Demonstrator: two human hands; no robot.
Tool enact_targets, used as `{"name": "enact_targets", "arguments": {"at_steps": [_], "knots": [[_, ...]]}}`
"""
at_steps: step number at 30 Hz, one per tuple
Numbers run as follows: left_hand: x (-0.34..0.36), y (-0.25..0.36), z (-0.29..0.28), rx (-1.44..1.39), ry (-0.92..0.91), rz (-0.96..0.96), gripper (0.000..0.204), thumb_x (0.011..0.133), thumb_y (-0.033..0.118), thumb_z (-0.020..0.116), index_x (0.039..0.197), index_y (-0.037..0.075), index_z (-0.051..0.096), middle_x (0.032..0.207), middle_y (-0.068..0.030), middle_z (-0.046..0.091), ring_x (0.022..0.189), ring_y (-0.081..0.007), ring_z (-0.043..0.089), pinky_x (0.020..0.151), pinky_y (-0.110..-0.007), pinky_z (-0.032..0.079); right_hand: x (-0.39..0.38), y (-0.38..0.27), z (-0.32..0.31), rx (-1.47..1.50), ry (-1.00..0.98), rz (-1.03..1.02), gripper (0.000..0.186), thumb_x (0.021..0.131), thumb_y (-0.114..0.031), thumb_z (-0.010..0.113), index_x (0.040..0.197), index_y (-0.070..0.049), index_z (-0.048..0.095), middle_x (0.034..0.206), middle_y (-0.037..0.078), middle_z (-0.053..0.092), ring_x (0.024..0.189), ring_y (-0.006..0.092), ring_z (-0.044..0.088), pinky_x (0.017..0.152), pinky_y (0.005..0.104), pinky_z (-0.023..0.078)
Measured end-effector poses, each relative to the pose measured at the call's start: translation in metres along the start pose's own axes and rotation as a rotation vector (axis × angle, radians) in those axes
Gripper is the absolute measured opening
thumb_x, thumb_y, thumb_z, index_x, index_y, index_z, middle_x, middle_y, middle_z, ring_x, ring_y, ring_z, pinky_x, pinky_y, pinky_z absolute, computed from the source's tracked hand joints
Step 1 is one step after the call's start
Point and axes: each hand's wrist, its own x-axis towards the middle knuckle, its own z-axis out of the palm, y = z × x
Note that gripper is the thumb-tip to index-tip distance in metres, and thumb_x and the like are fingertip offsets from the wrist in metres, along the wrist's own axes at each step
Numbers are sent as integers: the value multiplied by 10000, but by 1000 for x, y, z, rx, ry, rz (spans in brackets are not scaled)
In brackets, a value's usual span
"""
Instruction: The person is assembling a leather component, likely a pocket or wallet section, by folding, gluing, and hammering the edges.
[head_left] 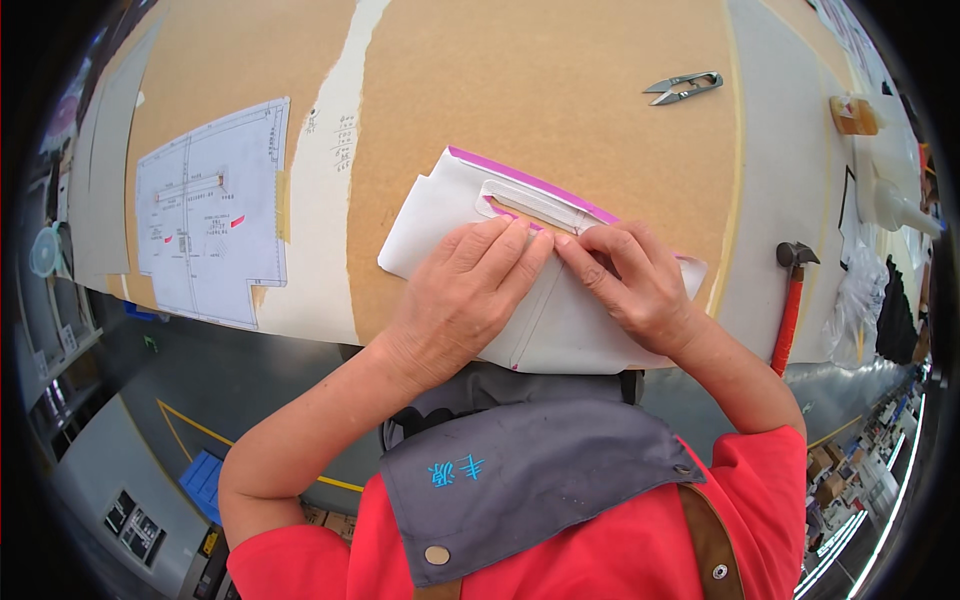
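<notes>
A white sheet panel (430, 215) with a magenta far edge lies at a slant near the table's front edge. A long rounded slot runs close to its far side, and brown table covering shows through the opening. My left hand (462, 290) has its fingers pressed together on the slot's near edge, where a bit of magenta shows. Closed at the same edge, my right hand (632, 285) pinches with thumb and forefinger just right of the left fingertips. Whatever lies right under the fingertips is hidden. Both forearms rest across the panel's near side.
Thread snips (686, 88) lie at the far right, and a hammer (790, 300) with a red handle lies right of the panel. A printed paper pattern (215, 215) is on the left. White bottles (895, 205) and a clear plastic bag (857, 305) stand along the right edge.
</notes>
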Motion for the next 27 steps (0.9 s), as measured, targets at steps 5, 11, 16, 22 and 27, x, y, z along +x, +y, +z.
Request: {"name": "enact_targets", "arguments": {"at_steps": [5,11,16,22,27], "knots": [[0,5,5,47,48,-8,476,829,104,637,1301,39,647,1246,-113,621,1169,-270,611,1005,-387,520,0,0,-2,121,25,149,323,748,25,732,1070,-6,723,954,92,643,824,251,621,673,357,532],[-4,4,7,59,52,-5,462,829,105,635,1286,44,652,1239,-113,626,1163,-272,616,1008,-389,521,5,-7,-12,345,-24,463,195,829,-2,758,1018,-36,721,885,98,671,802,263,626,704,365,518],[-2,4,9,33,55,-14,470,828,103,631,1296,58,651,1245,-112,622,1175,-271,612,1020,-389,514,-5,-1,-9,192,32,261,292,765,8,760,1052,-42,734,909,79,668,782,243,622,658,353,516],[-2,4,6,6,23,-20,497,830,93,627,1327,96,652,1271,-107,600,1186,-269,604,1027,-393,501,-12,4,-7,37,48,63,450,689,-13,710,1137,-26,743,936,57,655,766,209,610,607,320,520],[0,2,2,-7,1,-4,489,827,84,629,1315,99,662,1263,-104,601,1183,-272,600,1013,-398,507,-12,4,-7,-4,49,9,474,669,-29,700,1140,6,740,956,58,646,770,207,604,616,318,527]]}}
